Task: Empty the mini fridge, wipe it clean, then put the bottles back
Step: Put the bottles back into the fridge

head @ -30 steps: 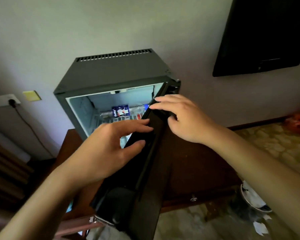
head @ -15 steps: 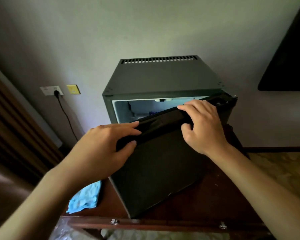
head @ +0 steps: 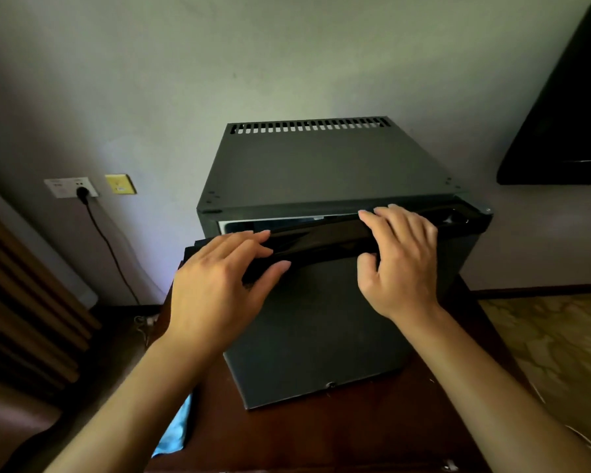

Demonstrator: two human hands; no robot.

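From my head camera, looking down: the mini fridge point(head: 325, 165) stands on a dark wooden tabletop point(head: 372, 435), its back to a pale wall, with a row of vent slots along the rear of its top. Its door point(head: 321, 322) is nearly closed; only a narrow gap shows along the top left, where a strip of the pale interior is visible. I cannot see any bottles through that gap.

My left hand point(head: 219, 285) lies over the door's upper left corner. Its fingers point(head: 243, 238) reach across the top edge, close together and only slightly bent, while the thumb stretches along the door's front face, so the edge sits between thumb and fingers in a loose pinch.

My right hand point(head: 400, 257) is on the door's top edge further right. Those fingers point(head: 389, 213) curl over the edge toward the gap, and the thumb presses against the front face below, so this hand grips the door.

A blue cloth point(head: 174, 431) peeks out at the tabletop's left edge, partly hidden by my left forearm. On the wall to the left are a white socket point(head: 69, 186) with a black plug and cable hanging down, and a yellow plate point(head: 120, 184) just beside it. A dark screen point(head: 567, 124) hangs at the upper right.
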